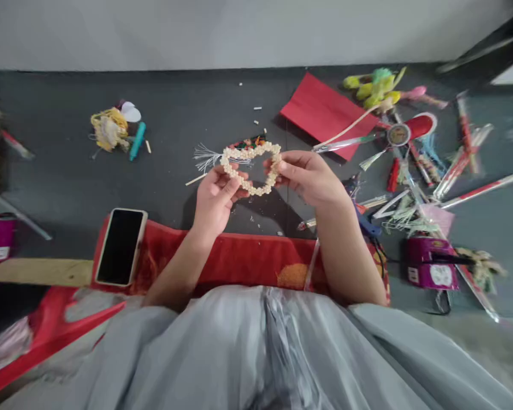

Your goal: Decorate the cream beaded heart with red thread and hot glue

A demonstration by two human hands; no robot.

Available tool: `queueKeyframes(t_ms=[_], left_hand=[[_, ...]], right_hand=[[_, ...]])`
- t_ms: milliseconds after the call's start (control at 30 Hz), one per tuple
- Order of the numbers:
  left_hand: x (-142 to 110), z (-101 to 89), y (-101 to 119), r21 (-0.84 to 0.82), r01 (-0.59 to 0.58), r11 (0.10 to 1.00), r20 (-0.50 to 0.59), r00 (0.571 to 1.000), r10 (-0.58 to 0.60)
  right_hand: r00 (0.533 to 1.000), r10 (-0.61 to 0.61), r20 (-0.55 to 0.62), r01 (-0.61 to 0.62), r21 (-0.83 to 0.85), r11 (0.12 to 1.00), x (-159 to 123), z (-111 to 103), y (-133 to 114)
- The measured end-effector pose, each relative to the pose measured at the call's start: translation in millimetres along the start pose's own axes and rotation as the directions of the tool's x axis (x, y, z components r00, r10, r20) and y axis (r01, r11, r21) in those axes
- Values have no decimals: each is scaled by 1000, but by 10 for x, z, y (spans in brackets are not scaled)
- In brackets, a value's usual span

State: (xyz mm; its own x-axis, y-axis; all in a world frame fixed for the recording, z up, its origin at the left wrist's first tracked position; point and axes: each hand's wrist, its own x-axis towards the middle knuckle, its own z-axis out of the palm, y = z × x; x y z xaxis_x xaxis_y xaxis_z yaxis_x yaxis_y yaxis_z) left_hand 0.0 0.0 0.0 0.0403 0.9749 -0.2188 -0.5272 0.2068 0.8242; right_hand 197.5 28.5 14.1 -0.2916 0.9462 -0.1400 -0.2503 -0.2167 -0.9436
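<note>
A cream-coloured beaded ring [256,189], shaped like a small wavy garland, is held up above the dark floor between both hands. My left hand [216,196] pinches its left side between thumb and fingers. On the opposite side, my right hand [305,175] grips the ring's right edge with the thumb in front. Just behind the ring lies a bundle of grey threads [206,158], next to a dark multicoloured strip [248,142] partly hidden by the ring. A thin pale stick [195,179] lies beside my left hand.
A phone [122,246] rests on the red cloth [248,259] at front left. Yellow thread [110,128] and a teal tube [137,141] lie at left. To the right are a red sheet [318,108], a red spool-like item [419,125], scattered wrapped sticks and a purple box [431,265].
</note>
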Motion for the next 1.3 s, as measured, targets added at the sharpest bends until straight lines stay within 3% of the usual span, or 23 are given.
queueKeyframes(t_ms=[333,867,1067,1300], left_hand=[[-19,-26,-10,-18,36,999,64,997,-35],[-63,29,26,-81,143,986,41,989,-141],[-62,14,12,-147,116,982,113,989,-99],[-66,46,38,-103,125,987,60,991,-119]], right_hand=[[1000,-14,13,14,9,1000,5,8,8],[998,-57,27,58,-10,998,-13,47,-23],[998,-52,37,51,18,999,-10,48,-16],[998,-44,43,42,40,998,1,35,11]])
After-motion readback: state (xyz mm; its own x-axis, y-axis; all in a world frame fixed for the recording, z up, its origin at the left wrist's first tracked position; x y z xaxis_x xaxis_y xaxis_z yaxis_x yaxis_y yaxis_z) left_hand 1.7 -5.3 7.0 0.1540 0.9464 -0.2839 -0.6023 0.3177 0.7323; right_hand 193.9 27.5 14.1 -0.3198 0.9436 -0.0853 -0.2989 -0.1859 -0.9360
